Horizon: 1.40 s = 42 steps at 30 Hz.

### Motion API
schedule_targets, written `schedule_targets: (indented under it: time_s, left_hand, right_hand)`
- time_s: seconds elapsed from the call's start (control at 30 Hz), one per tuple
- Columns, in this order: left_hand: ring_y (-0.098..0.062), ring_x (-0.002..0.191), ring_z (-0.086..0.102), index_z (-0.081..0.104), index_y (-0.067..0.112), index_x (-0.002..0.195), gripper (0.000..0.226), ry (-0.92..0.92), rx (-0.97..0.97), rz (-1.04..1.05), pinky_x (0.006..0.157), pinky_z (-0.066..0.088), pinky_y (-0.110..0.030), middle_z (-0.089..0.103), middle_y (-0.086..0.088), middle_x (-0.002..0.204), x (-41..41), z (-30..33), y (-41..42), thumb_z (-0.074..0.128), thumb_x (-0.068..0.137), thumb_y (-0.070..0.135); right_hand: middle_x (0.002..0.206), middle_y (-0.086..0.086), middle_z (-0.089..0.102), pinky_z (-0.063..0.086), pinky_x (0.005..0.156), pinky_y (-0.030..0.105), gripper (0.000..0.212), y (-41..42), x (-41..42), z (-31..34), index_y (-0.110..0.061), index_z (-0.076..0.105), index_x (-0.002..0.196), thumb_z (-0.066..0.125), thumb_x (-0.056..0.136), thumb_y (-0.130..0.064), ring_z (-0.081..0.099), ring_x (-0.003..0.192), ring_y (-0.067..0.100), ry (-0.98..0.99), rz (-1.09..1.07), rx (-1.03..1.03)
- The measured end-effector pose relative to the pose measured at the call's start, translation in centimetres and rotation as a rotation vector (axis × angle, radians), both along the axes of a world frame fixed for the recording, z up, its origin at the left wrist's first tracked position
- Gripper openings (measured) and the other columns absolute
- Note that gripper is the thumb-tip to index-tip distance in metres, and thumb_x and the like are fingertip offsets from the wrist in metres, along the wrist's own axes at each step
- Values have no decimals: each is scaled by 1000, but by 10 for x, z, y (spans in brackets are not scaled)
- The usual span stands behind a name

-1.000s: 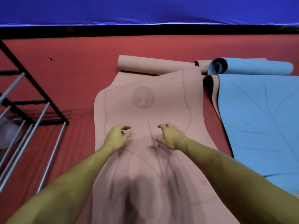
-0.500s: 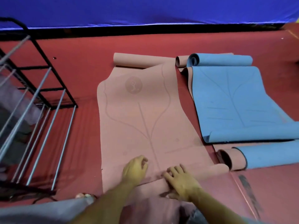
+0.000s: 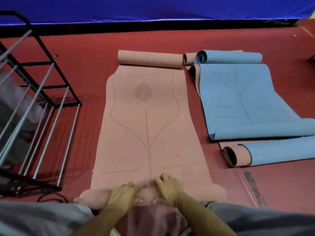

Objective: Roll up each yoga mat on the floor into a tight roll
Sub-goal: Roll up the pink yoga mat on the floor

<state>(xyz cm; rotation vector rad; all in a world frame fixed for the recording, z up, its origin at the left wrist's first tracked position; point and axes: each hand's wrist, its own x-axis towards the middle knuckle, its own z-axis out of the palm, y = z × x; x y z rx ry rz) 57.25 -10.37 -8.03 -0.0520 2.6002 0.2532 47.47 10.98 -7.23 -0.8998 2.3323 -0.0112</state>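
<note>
I see the pink yoga mat [image 3: 144,126] lying lengthwise on the red floor [image 3: 88,53], its near end rolled. My left hand [image 3: 123,195] and right hand [image 3: 167,188] both curl over that roll, gripping it. A blue yoga mat [image 3: 242,101] lies just right; a metal rack [image 3: 39,103] stands left.

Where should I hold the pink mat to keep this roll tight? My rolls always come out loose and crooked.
Grip the rolled near end of the pink mat, from the person's side, as the left hand and right hand do. The roll bulges out at both ends, so setting the hands wider apart would probably even it.
</note>
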Motion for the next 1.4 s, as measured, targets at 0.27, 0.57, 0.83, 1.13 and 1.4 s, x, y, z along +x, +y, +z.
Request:
schedule_targets:
  time_s: [0.27,0.57,0.83,1.13,1.4]
  left_hand:
    - [-20,132,51,45,32,141,63,38,-102,66,102,37,-39,59,8,139,7,-5,0,54,92,70]
    - [-23,76,64,70,62,106,47,38,-106,109,73,47,-45,72,15,91,32,-46,-16,39,77,83]
    - [-20,129,58,51,40,134,47,-101,26,272,101,41,-39,64,11,136,25,-19,-25,45,97,69]
    - [-23,134,45,38,61,146,53,-165,-132,229,105,28,-51,51,15,147,33,-24,-21,21,98,75]
    - [-18,140,45,41,54,146,51,-231,-21,235,111,27,-47,53,16,149,31,-24,-32,24,101,68]
  right_hand:
    - [142,-4,51,40,105,43,58,31,11,-16,-37,43,146,65,92,-42,46,133,26,3,-105,17]
    - [137,6,46,43,105,49,65,85,14,-38,-48,20,159,43,98,-55,47,123,33,76,63,64]
    - [138,-1,47,32,113,54,62,91,12,-31,-53,38,148,30,92,-78,44,129,30,64,-236,155]
    - [144,-2,45,35,108,55,100,104,14,-51,-48,34,145,-12,69,-93,43,134,31,49,-184,182]
    - [148,1,44,32,111,54,106,99,17,-41,-42,39,141,-16,65,-92,40,138,31,-5,-230,210]
